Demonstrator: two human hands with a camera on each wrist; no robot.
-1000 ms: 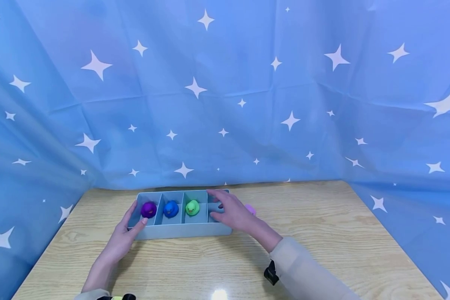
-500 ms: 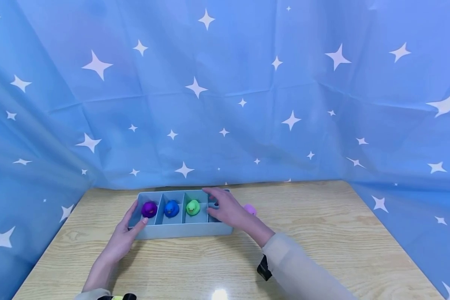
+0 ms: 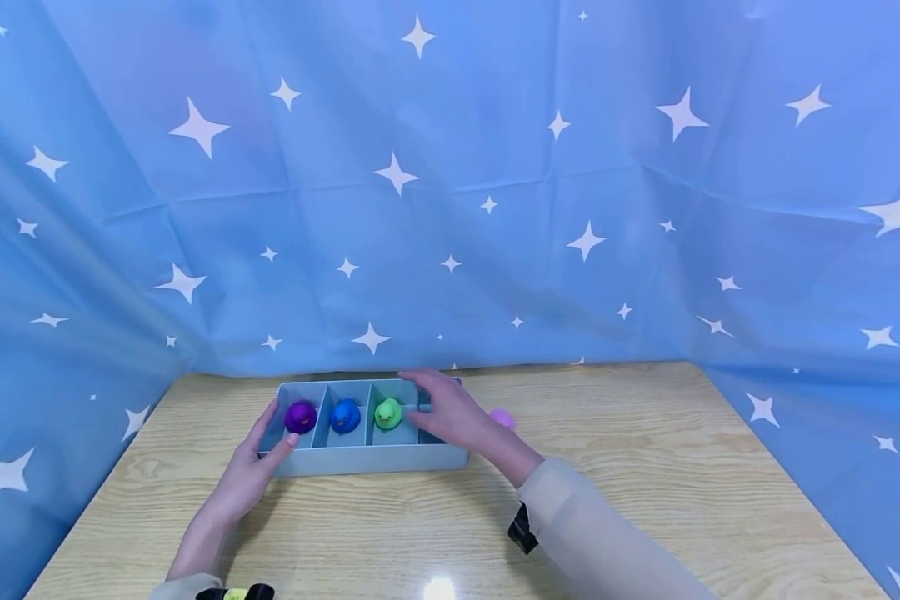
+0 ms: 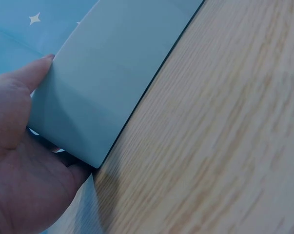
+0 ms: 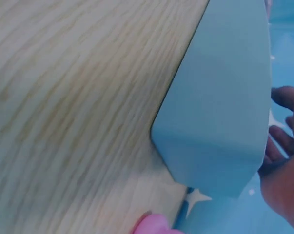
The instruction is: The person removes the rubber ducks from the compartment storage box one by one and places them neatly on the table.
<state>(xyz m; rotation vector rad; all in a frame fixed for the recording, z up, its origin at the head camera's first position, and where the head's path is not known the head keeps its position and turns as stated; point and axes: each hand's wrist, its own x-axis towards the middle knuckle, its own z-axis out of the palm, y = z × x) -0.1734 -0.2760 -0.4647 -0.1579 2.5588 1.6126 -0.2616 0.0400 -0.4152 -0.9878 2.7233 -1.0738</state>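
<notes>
A light blue tray (image 3: 367,459) with four compartments lies on the wooden table (image 3: 645,467). From the left its compartments hold a purple duck (image 3: 300,416), a blue duck (image 3: 345,415) and a green duck (image 3: 387,413). My left hand (image 3: 262,454) rests against the tray's left front corner, thumb on the front wall and fingers along the end; the left wrist view shows that thumb flat on the tray (image 4: 103,83). My right hand (image 3: 446,412) hovers over the rightmost compartment with fingers relaxed, holding nothing. A pink duck (image 3: 501,417) sits on the table just behind that hand.
A blue curtain (image 3: 450,208) with white stars closes in the back and both sides of the table. In the right wrist view the tray's corner (image 5: 220,112) stands beside the pink duck (image 5: 156,225), with my right hand's fingers (image 5: 283,146) beyond it.
My right hand has slid a little to the left over the tray, toward the green duck. The left hand, the tray and the ducks have stayed put.
</notes>
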